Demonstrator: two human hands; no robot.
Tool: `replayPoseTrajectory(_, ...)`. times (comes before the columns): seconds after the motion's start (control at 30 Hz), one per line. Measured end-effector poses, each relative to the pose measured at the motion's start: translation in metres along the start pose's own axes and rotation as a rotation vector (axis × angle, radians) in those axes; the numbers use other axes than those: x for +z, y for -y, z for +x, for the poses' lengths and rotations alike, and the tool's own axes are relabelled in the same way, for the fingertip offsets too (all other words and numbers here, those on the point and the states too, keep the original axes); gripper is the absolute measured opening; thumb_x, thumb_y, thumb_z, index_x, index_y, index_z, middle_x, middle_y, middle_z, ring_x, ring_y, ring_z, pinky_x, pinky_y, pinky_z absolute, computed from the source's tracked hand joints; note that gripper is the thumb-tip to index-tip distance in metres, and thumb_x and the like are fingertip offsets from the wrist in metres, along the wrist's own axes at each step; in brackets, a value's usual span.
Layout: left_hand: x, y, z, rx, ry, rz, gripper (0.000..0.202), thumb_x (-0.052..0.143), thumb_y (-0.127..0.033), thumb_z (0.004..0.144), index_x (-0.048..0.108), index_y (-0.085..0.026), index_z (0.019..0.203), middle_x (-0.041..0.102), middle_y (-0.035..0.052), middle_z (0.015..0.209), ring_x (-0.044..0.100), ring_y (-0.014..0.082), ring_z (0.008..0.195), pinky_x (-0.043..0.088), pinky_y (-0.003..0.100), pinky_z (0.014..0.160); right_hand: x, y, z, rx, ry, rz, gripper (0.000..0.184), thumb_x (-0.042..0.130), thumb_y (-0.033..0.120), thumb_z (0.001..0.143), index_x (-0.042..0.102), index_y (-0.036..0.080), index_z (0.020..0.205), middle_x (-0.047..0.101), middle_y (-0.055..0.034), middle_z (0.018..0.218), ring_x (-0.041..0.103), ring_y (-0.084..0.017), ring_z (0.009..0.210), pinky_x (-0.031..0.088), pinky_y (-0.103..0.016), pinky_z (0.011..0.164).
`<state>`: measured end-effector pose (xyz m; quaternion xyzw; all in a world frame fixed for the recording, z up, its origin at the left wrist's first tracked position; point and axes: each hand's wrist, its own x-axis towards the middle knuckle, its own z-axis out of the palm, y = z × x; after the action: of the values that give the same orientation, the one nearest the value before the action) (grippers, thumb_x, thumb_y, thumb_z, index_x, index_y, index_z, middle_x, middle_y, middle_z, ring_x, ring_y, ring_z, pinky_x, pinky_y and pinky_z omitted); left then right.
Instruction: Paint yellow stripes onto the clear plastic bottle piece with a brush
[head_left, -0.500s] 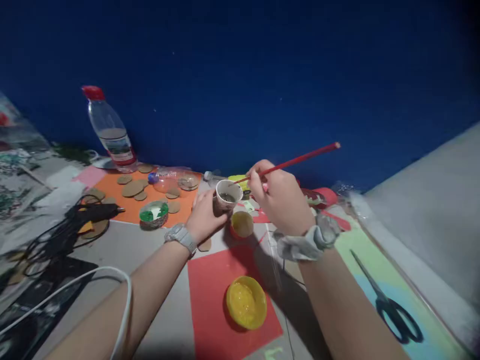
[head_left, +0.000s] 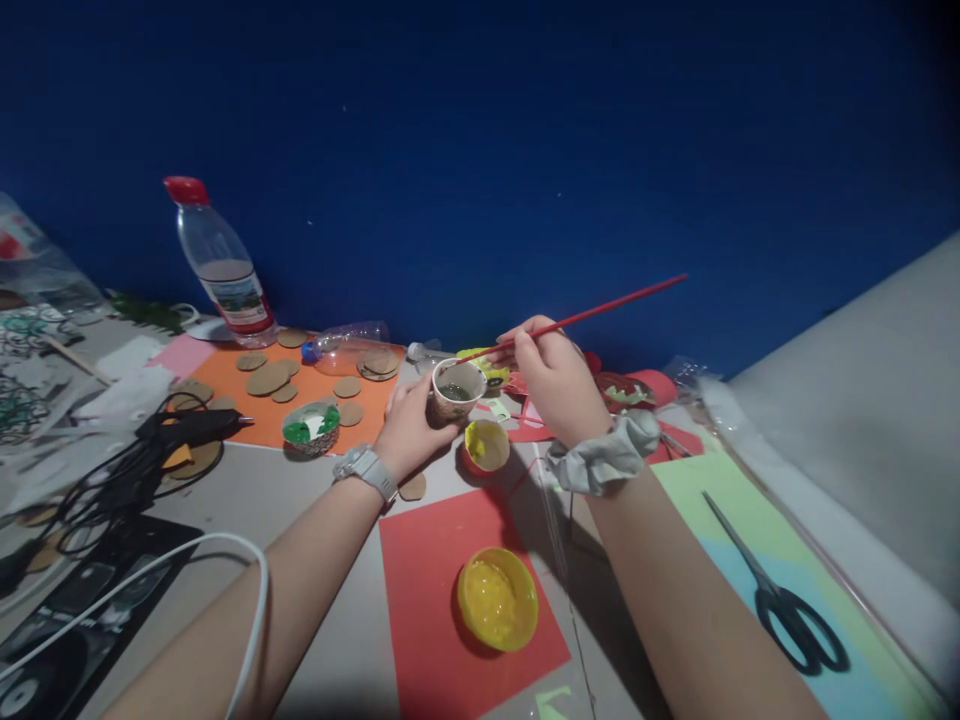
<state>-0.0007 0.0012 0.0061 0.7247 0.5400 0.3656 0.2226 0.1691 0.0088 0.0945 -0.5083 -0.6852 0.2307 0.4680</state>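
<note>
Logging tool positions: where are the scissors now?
Head view, lower right: the scissors lie flat on the green-and-blue sheet, just right of the person's right forearm, handles nearest the camera.
</note>
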Motion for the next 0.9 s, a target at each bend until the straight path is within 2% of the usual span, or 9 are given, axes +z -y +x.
replayPoseTrajectory(0.17,0.000,-0.001,0.000,-0.003,0.001,-0.004,0.072,0.068,-0.036,0.067,0.043,-0.032,0.134,0.063,0.0051,0.112,0.049,0.0298,0.106,0.037,0.044,0.094,0.004,-0.003,0.003,0.082,0.017,0.201,0.020,0.044,0.038,0.090,0.052,0.022,0.080,0.067,-0.0027,0.074,0.069,-0.017,0.072,0.057,-0.035,0.075)
replayPoseTrajectory(0.33,0.000,-0.002,-0.001,0.003,0.005,-0.003,0.072,0.067,-0.035,0.067,0.042,-0.032,0.134,0.062,0.0043,0.114,0.048,0.0297,0.106,0.036,0.044,0.094,0.002,0.002,0.004,0.105,0.017,0.254,0.023,0.049,0.044,0.088,0.050,0.023,0.077,0.065,-0.0008,0.066,0.069,-0.017,0.065,0.059,-0.033,0.069)
replayPoseTrajectory(0.53,0.000,-0.001,-0.002,-0.003,0.009,0.006,0.067,0.066,-0.035,0.067,0.046,-0.030,0.130,0.063,0.0048,0.111,0.048,0.0296,0.105,0.037,0.044,0.093,-0.003,0.003,0.003,0.066,-0.108,0.117,0.029,0.051,0.050,0.085,0.046,0.024,0.073,0.064,-0.0002,0.062,0.068,-0.020,0.062,0.057,-0.034,0.059)
replayPoseTrajectory(0.67,0.000,-0.002,-0.002,-0.006,0.007,0.008,0.066,0.066,-0.036,0.067,0.047,-0.029,0.130,0.062,0.0057,0.111,0.047,0.0300,0.106,0.036,0.044,0.095,-0.002,0.006,-0.001,-0.020,-0.179,-0.030,0.028,0.048,0.047,0.087,0.047,0.024,0.072,0.063,0.0008,0.060,0.067,-0.019,0.060,0.055,-0.034,0.062)
replayPoseTrajectory(0.9,0.001,-0.003,-0.002,-0.010,0.007,0.005,0.073,0.067,-0.037,0.068,0.041,-0.031,0.136,0.062,0.0053,0.112,0.047,0.0294,0.107,0.035,0.044,0.097,0.008,0.012,-0.007,-0.062,-0.194,-0.032,0.028,0.046,0.046,0.088,0.045,0.024,0.070,0.062,0.0022,0.061,0.065,-0.017,0.059,0.054,-0.032,0.062)
